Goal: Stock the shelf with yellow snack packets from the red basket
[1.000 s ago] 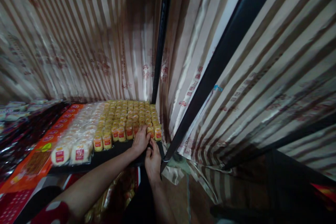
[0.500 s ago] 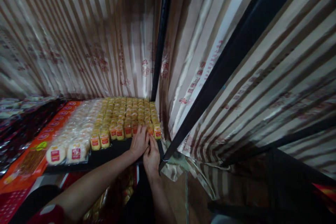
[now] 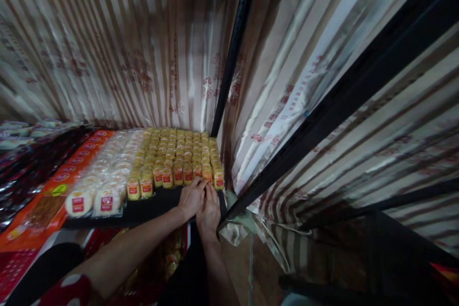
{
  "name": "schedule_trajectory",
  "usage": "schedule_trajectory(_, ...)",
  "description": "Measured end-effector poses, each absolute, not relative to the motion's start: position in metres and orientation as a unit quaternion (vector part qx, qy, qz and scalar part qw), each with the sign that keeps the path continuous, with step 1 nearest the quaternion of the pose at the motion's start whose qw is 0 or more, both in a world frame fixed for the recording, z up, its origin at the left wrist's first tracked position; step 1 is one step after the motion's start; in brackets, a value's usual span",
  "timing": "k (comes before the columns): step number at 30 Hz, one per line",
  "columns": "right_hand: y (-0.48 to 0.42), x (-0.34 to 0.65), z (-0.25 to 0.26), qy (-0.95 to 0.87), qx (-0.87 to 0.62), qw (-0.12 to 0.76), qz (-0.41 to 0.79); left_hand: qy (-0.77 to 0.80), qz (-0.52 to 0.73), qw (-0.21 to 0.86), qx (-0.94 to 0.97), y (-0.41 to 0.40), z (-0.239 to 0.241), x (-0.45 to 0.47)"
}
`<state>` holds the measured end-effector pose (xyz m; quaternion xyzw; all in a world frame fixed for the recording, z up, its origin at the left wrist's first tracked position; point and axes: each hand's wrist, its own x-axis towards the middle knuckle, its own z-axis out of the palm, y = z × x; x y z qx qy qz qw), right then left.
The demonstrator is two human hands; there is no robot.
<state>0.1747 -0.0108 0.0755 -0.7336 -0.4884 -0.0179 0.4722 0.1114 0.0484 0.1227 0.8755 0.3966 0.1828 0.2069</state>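
Several rows of small yellow packaged cakes with red labels stand on a dark shelf. My left hand and my right hand meet at the front right of these rows. Their bent fingers press together at the lower front of one packaged cake, second from the right end; its lower part is hidden by my fingertips. Beside it, at the end of the front row, another packaged cake stands upright. My left forearm crosses in front of the shelf edge.
Round white packaged cakes lie left of the yellow ones, then orange packets and dark shiny packets. A striped curtain hangs behind and to the right. Black posts stand at the corner. Tiled floor shows below.
Both hands have drawn slightly back toward me, showing more of the front row of yellow cakes. The camera view has shifted a little.
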Motion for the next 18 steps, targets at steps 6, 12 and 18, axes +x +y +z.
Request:
schedule_trajectory(6, -0.013, 0.174, 0.078, -0.492, -0.726, 0.479, -0.034, 0.365, 0.247, 0.276, 0.854, 0.038, 0.127, 0.09)
schedule_trajectory(12, -0.027, 0.168, 0.095, -0.488, -0.694, 0.529, 0.003, 0.321, 0.27, 0.337, 0.843, -0.01, 0.116, 0.034)
schedule_trajectory(18, -0.059, 0.115, 0.102, -0.51, -0.635, 0.552, 0.178, 0.372, 0.23, 0.414, 0.798, -0.057, 0.069, -0.029)
